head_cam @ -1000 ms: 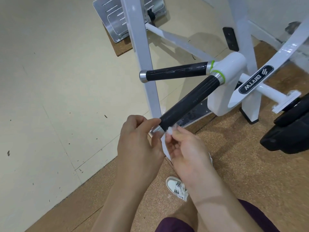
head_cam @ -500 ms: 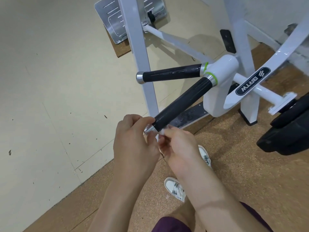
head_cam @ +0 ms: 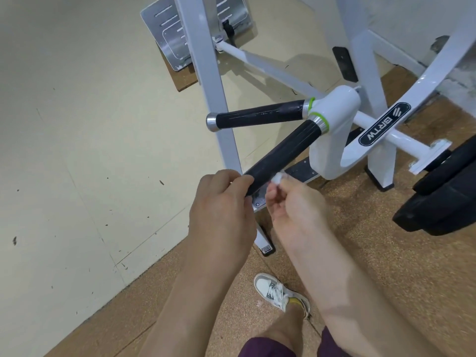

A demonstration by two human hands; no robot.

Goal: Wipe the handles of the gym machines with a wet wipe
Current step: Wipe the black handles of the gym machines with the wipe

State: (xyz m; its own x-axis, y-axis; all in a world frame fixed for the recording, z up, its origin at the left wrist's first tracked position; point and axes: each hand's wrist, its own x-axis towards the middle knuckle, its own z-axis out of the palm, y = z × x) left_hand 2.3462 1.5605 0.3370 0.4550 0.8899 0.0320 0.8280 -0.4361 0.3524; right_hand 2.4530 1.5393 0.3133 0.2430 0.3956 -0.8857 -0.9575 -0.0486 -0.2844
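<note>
Cream floor [head_cam: 77,150] at left, cork mat [head_cam: 373,253] at right. On mat: white frame [head_cam: 206,73] feet, one shoe [head_cam: 273,289]. On cream floor: brown board [head_cam: 184,82] bearing metal plate [head_cam: 164,29].

The person's left hand [head_cam: 221,215] and right hand [head_cam: 296,210] were bare, as were the forearms [head_cam: 195,292]. The person wore dark maroon shorts [head_cam: 268,349] and a white-and-grey sneaker [head_cam: 270,288] with white laces and yellow at the ankle.

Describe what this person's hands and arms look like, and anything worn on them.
Both the left hand and right hand are bare: no gloves, and no rings that show. The forearms are uncovered to the frame's edge, without sleeves, watch or bracelet. Below them show dark maroon shorts and a white-and-grey sneaker.
</note>
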